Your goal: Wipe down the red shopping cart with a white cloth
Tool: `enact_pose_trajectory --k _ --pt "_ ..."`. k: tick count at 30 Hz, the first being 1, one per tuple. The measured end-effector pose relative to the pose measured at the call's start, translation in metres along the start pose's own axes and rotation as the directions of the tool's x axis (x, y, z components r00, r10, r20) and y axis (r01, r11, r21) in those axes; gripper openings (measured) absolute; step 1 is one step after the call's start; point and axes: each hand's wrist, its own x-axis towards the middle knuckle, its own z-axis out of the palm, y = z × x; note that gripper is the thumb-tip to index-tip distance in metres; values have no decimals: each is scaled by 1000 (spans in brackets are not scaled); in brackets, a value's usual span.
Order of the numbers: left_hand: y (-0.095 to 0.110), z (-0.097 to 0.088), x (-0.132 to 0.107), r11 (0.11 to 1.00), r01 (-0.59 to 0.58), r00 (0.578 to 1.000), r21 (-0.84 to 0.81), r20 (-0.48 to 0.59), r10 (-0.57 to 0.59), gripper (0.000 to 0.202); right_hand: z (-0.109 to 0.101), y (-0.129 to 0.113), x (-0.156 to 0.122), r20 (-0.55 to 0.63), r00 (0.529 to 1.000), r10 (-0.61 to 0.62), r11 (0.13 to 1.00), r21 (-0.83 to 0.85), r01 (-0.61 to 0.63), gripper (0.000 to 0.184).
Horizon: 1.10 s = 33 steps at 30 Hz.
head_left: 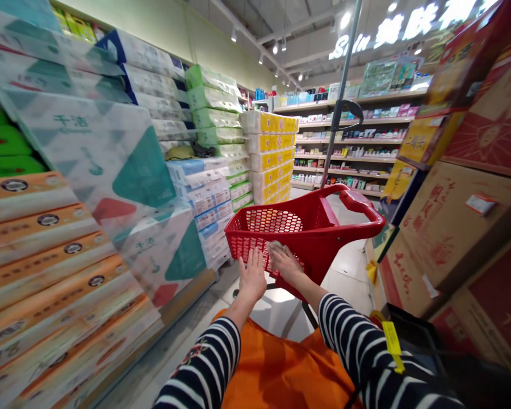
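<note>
A red plastic shopping cart (319, 250) with a perforated basket stands right in front of me, its handle (368, 213) off to the right. My left hand (253, 275) is at the near side of the basket, fingers stretched out and holding nothing. Just right of it, my right hand (286, 264) has its fingers bent over a small greyish wad (276, 247), which looks like a cloth, against the basket's side wall. Most of the wad is hidden under the fingers.
Stacked tissue packs (46, 227) line the left side, with yellow-and-white packs (270, 153) farther along. Cardboard boxes (455, 221) are piled on the right. Behind the cart rise a metal pole (338, 113) and product shelves (357, 139).
</note>
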Motion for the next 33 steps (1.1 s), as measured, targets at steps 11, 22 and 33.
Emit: enact_pose_trajectory --k 11,22,33 --pt "-33 4 14 995 96 995 33 27 -97 74 -31 -13 77 -61 998 -28 998 47 30 42" --pt "-77 29 3 982 172 981 76 78 -178 70 36 -50 61 157 962 -223 961 202 190 35" --pt "-111 34 13 969 222 973 109 39 -227 71 60 -62 131 66 972 -227 953 219 208 44"
